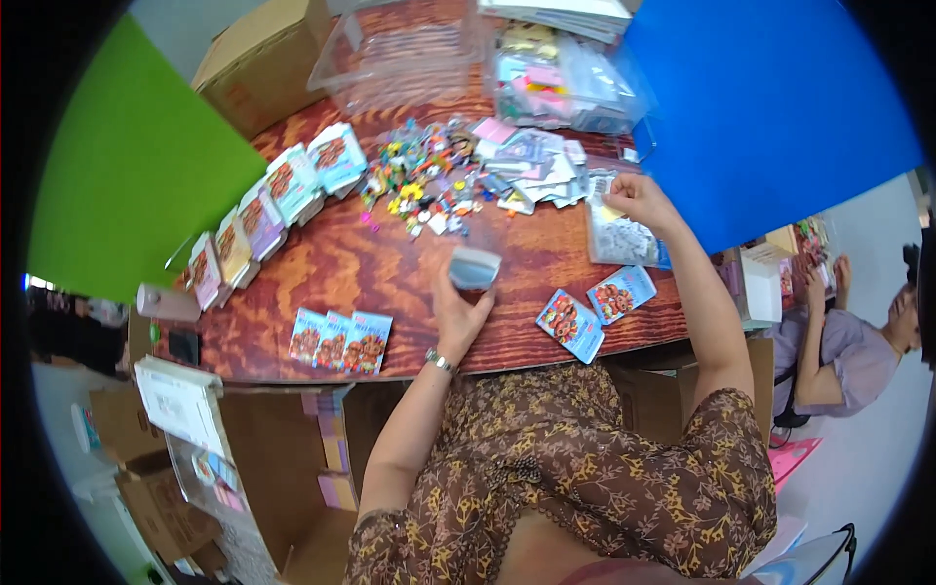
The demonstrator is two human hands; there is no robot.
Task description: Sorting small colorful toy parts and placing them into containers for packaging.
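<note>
In the middle of the table, my left hand (460,317) is closed round a small light-blue packet (475,268), its top end turned up and looking open. My right hand (641,203) has its fingers pinched above a clear plastic bag (624,239) of small white pieces; what the fingers hold, if anything, is too small to make out. Two blue printed packets (569,325) lie between my hands near the front edge. Left of my left hand, several more blue packets (341,341) overlap in a row. Beyond my hands spreads a heap of small colourful plastic pieces (429,175).
Stacks of printed packets (292,185) curve along the left. A pile of cards and leaflets (536,164) lies by the heap. Clear bins (570,93) and a cardboard box (263,63) stand at the back. Green (127,156) and blue (770,117) panels flank the table. Another person (838,341) sits at right.
</note>
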